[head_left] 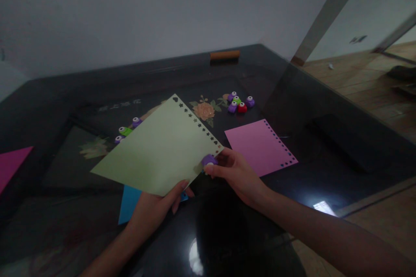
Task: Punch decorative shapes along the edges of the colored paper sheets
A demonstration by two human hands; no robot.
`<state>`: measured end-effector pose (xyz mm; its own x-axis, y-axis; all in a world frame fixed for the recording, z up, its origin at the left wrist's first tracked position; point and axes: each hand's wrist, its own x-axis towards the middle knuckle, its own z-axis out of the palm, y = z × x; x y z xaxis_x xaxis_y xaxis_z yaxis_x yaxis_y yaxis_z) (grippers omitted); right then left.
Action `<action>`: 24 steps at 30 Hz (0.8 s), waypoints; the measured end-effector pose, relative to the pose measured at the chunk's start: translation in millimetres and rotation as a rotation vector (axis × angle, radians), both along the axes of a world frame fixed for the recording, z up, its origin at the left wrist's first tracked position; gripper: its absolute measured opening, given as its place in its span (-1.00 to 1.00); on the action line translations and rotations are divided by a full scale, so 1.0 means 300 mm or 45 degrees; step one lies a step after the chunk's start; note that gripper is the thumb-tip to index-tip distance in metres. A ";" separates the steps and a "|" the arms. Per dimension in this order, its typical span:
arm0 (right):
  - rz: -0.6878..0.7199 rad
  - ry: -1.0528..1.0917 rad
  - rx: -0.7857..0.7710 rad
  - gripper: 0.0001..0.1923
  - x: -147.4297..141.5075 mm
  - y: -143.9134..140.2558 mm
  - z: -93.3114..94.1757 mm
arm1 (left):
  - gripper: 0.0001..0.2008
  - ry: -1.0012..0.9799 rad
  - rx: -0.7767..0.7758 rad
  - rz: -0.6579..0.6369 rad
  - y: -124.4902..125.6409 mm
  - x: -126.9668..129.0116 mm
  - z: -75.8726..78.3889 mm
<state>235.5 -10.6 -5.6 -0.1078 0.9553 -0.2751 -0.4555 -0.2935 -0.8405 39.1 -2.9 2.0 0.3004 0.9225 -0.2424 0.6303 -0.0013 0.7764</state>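
Observation:
A pale green sheet of paper (pixel 156 151) is held up at a slant over the table. Small shapes, hearts and stars among them, are punched along its upper right edge. My left hand (pixel 159 203) grips its lower edge, thumb on top and fingers beneath. My right hand (pixel 235 171) is closed round a small purple craft punch (pixel 209 160), which sits on the sheet's right corner area with the thumb on its white button. Under the sheet and my left hand lies a partly hidden blue sheet (pixel 128 203).
A punched pink sheet (pixel 256 149) lies right of my right hand. Several craft punches (pixel 237 103) cluster behind it; others (pixel 125 130) show beside the green sheet. A magenta sheet (pixel 13 164) is at far left, an orange-brown roll (pixel 224 55) at the back. The dark table (pixel 286 86) is glossy.

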 end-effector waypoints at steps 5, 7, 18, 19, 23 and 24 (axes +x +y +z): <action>0.000 0.017 0.012 -0.68 -0.004 0.001 0.004 | -0.62 -0.025 0.026 0.056 -0.010 0.012 0.012; 0.001 0.020 0.010 -0.68 -0.005 0.001 0.006 | -0.61 -0.020 0.028 0.048 -0.009 0.009 0.010; -0.003 0.018 -0.004 -0.68 -0.002 0.003 0.012 | -0.62 -0.019 0.023 0.068 -0.014 0.011 0.004; -0.006 0.017 -0.004 -0.68 -0.002 0.002 0.011 | -0.62 -0.018 0.023 0.061 -0.015 0.012 0.006; -0.009 0.038 0.015 -0.68 -0.003 0.001 0.007 | -0.63 -0.003 0.007 0.055 -0.015 0.015 0.009; -0.009 0.045 0.022 -0.68 -0.003 0.001 0.006 | -0.63 -0.005 0.003 0.061 -0.016 0.015 0.010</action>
<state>234.6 -10.3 -3.7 -0.1106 0.9607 -0.2545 -0.4871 -0.2756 -0.8287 43.8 -7.6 4.8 0.2572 0.9363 -0.2391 0.6265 0.0268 0.7790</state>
